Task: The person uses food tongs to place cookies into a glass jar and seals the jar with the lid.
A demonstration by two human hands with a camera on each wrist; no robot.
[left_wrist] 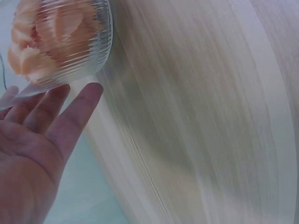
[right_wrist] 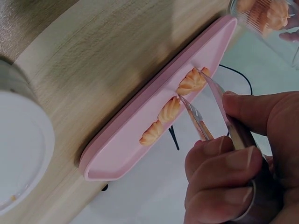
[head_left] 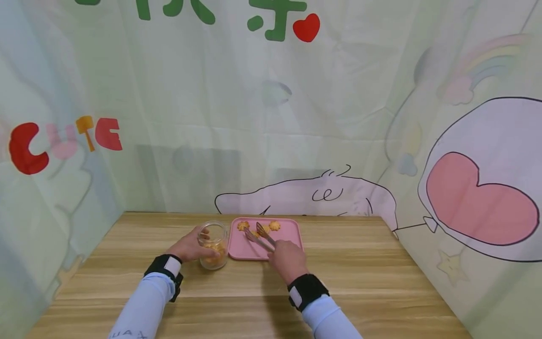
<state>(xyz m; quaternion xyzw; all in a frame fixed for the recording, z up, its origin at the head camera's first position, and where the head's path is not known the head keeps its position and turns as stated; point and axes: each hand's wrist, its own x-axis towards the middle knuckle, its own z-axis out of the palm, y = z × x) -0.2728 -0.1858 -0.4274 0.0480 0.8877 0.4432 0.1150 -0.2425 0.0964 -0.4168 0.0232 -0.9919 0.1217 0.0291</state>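
Observation:
My left hand (head_left: 195, 246) holds a clear glass jar (head_left: 213, 263) of golden cookies, its thumb at the near side and fingers at the far side. In the left wrist view, ridged cookies (left_wrist: 58, 23) show through the jar's wall. My right hand (head_left: 289, 260) grips metal tongs (head_left: 266, 245), pointed down over a pink tray (head_left: 241, 252). Several flower-shaped cookies (head_left: 274, 226) lie toward the tray's far side. In the right wrist view, the parted tong tips stand on either side of one cookie (right_wrist: 190, 83); whether they touch it I cannot tell.
The wooden table (head_left: 220, 306) ends at a printed cloth wall (head_left: 190, 179) behind the tray. More cloth hangs at both sides. A white round object (right_wrist: 21, 149) stands at the left of the right wrist view. The jar stands just left of the tray.

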